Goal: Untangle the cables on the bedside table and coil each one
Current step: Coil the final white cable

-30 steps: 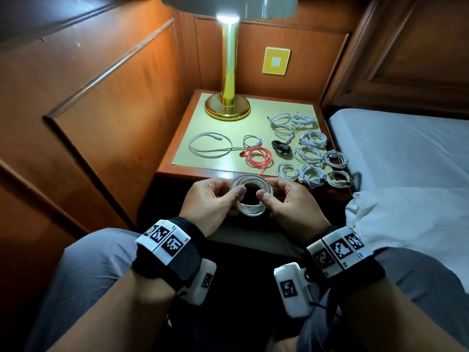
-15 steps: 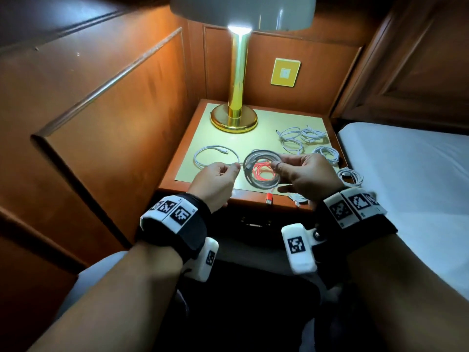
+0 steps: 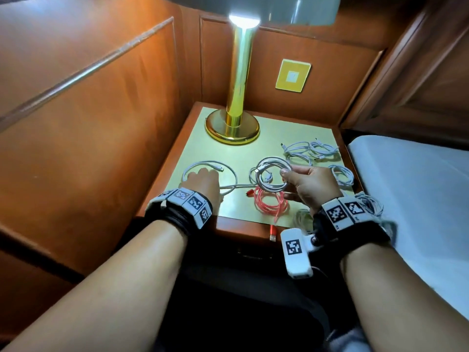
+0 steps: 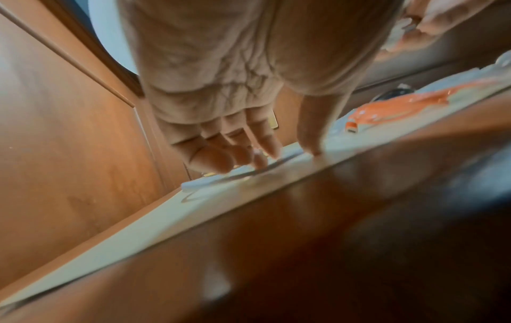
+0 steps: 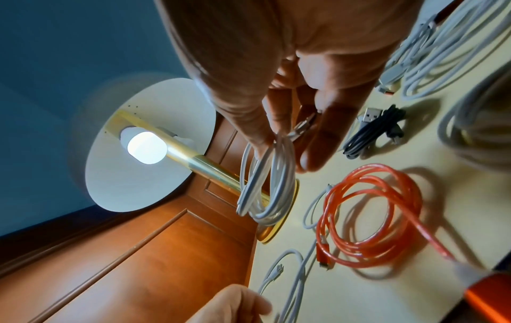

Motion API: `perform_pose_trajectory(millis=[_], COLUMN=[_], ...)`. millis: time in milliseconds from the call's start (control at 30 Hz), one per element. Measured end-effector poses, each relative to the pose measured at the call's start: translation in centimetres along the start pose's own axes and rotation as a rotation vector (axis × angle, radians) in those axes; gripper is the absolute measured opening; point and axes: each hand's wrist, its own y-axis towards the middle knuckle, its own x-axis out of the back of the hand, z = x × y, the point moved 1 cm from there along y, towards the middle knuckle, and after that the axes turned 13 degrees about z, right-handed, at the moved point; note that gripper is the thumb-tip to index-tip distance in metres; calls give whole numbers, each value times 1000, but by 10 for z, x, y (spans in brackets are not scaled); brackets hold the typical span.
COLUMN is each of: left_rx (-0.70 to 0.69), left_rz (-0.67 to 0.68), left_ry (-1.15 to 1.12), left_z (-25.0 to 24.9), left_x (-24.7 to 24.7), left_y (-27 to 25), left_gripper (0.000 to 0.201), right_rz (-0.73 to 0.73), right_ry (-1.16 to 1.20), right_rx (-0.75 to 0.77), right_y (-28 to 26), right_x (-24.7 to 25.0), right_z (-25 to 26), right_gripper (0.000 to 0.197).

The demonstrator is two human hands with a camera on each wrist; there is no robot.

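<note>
My right hand [image 3: 285, 172] pinches a coiled white cable [image 3: 270, 174] just above the bedside table [image 3: 279, 133], over a red cable coil [image 3: 270, 203]. In the right wrist view thumb and fingers [image 5: 312, 139] clamp the hanging coil [image 5: 265, 185], with the red cable [image 5: 370, 218] lying below it. My left hand [image 3: 203, 180] reaches down onto a loose white cable loop [image 3: 229, 171] at the table's left. The left wrist view shows its straight fingertips [image 4: 265, 157] touching that cable [image 4: 210, 181].
A brass lamp [image 3: 233, 123] stands at the back of the table. Several coiled white cables [image 3: 312, 151] lie along the right side, and a black one [image 5: 373, 135] lies by my right hand. Wooden panelling [image 3: 101, 123] is on the left, a bed [image 3: 411, 189] on the right.
Both hands carried the white coil from my lap to over the table. The left hand let go and moved left onto the loose white cable; the right hand holds the coil alone.
</note>
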Motion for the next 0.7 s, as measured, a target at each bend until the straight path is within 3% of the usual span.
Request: perform_pose_trajectory(millis=[67,133,200,300,400,500,633,700], left_rx=[-2,-2,88,193,181,212,215,175], left_rz=[-41,-60,-98,-69,-4,-8,-192,-277], left_ry=[-49,-25,3,-132,-269,-407,-525,-609], left_z=[7,17,30,48,59,69,77,80], left_x=[0,0,3,11,15,17,29,34], left_y=[9,17,19,17,11,-1,-15,-24], left_gripper=[44,32,13,28,12,14,27,20], right_rz=[4,-9,-33,-84,-95,6,244,305], right_ry=[0,-10,-42,-111,-226,-317,-270,-338], right_rx=[3,-1,-13,-41,-47,-66,-157,-175], right_y=[6,16,27,43,53,54,50,48], right_x=[-6,-11,-13,-15,-20,-36,-77,-95], right_z=[1,2,1,-5,-8,-1,0,-2], right_gripper=[13,6,11,9,23,26,23,21])
